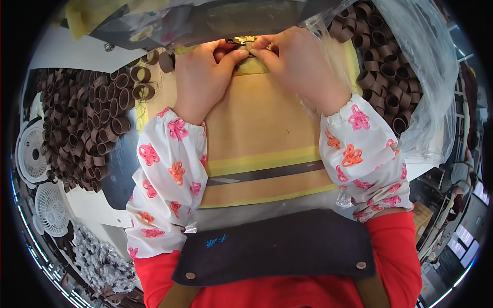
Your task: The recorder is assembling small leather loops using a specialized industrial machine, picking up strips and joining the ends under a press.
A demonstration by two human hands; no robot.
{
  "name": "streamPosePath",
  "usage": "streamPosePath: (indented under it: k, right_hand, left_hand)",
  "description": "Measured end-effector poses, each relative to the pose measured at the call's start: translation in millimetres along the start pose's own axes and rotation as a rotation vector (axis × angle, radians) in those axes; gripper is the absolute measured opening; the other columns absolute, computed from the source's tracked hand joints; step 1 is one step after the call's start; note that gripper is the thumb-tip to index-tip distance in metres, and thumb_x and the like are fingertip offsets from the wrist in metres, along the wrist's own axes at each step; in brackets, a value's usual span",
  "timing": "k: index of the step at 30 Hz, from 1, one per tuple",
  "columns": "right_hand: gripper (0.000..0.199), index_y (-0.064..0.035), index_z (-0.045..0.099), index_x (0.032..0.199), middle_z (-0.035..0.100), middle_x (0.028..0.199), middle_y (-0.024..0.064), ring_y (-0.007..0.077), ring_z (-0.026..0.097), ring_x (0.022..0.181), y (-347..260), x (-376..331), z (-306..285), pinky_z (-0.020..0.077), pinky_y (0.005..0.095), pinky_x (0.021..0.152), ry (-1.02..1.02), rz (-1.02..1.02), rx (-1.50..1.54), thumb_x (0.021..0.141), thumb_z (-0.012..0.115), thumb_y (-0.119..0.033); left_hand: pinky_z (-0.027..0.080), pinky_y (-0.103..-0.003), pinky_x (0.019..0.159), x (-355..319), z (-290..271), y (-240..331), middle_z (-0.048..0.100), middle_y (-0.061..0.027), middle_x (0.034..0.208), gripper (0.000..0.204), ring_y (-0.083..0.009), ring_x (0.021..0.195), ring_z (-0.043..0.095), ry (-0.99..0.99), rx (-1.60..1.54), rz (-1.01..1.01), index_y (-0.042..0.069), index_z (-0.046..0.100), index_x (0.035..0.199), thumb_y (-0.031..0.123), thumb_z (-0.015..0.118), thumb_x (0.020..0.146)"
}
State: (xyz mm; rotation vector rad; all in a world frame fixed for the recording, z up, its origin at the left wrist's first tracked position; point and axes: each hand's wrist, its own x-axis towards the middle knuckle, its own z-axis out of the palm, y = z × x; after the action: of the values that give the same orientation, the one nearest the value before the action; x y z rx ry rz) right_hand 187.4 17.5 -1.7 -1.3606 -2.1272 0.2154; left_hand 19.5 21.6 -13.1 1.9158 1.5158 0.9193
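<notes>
At the lit needle area (241,39) of a sewing machine (205,23), both my hands are drawn close together. My left hand (205,72) is closed in a pinch, thumb and fingers by the metal presser foot. A small dark edge shows at its fingertips, but most of what it grips is hidden. My right hand (303,64) also pinches, its thumb tip almost touching the left thumb just in front of the foot. What lies between its fingers cannot be made out. Under my wrists spreads a tan work surface (262,113) edged with yellow tape.
A large heap of brown fabric rings (82,118) lies to the left, a few close to my left wrist. More brown rings (387,72) are piled at the right, beside clear plastic sheeting (431,77). White fans (51,208) stand at far left.
</notes>
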Motion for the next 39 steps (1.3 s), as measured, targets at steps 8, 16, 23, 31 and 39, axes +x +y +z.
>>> streamPosePath:
  k: [8, 16, 23, 31, 39]
  right_hand:
    - [0.008, -0.0080, 0.059, 0.067, 0.059, 0.065, 0.0070, 0.0254, 0.059, 0.068, -1, -1, 5, 0.0435, 0.0383, 0.060, -0.012, -0.016, -0.042, 0.072, 0.059, -0.014]
    - [0.012, -0.0042, 0.060, 0.074, 0.055, 0.065, 0.0098, 0.0259, 0.055, 0.064, 9, -3, 7, 0.0422, 0.0367, 0.056, 0.079, -0.036, 0.160, 0.072, 0.064, -0.015]
    - [0.013, -0.0030, 0.055, 0.073, 0.055, 0.069, 0.0111, 0.0247, 0.055, 0.062, -7, -32, -9, 0.0430, 0.0339, 0.056, -0.179, 0.000, 0.375, 0.073, 0.064, -0.013]
    - [0.012, -0.0022, 0.059, 0.086, 0.060, 0.071, 0.0113, 0.0203, 0.058, 0.062, -21, -30, -10, 0.0444, 0.0294, 0.057, -0.080, 0.209, 0.578, 0.077, 0.062, -0.010]
    - [0.014, -0.0058, 0.060, 0.089, 0.057, 0.065, 0.0117, 0.0250, 0.057, 0.056, -36, -43, -14, 0.0439, 0.0349, 0.053, -0.240, -0.108, 0.386, 0.076, 0.058, -0.006]
  left_hand:
    - [0.038, -0.022, 0.051, -3, 0, -6, 0.055, 0.0007, 0.058, 0.025, -0.0046, 0.053, 0.046, 0.005, -0.023, -0.010, 0.000, 0.066, 0.085, 0.021, 0.070, 0.074]
    - [0.041, -0.031, 0.058, 1, 2, 0, 0.062, -0.0071, 0.063, 0.028, -0.0197, 0.057, 0.059, 0.055, 0.190, 0.119, 0.003, 0.066, 0.082, 0.028, 0.069, 0.072]
    - [0.037, -0.028, 0.057, -22, -19, 10, 0.050, -0.0017, 0.056, 0.024, -0.0139, 0.053, 0.047, -0.264, -0.063, 0.079, 0.003, 0.061, 0.075, 0.020, 0.075, 0.066]
    - [0.034, -0.026, 0.056, -28, -7, 8, 0.055, -0.0012, 0.062, 0.016, -0.0129, 0.053, 0.046, -0.170, -0.007, 0.271, 0.004, 0.061, 0.073, 0.017, 0.071, 0.072]
    - [0.041, -0.030, 0.073, -21, -16, 10, 0.061, -0.0111, 0.077, 0.020, -0.0234, 0.065, 0.055, -0.131, -0.272, 0.346, 0.004, 0.063, 0.095, 0.017, 0.049, 0.089]
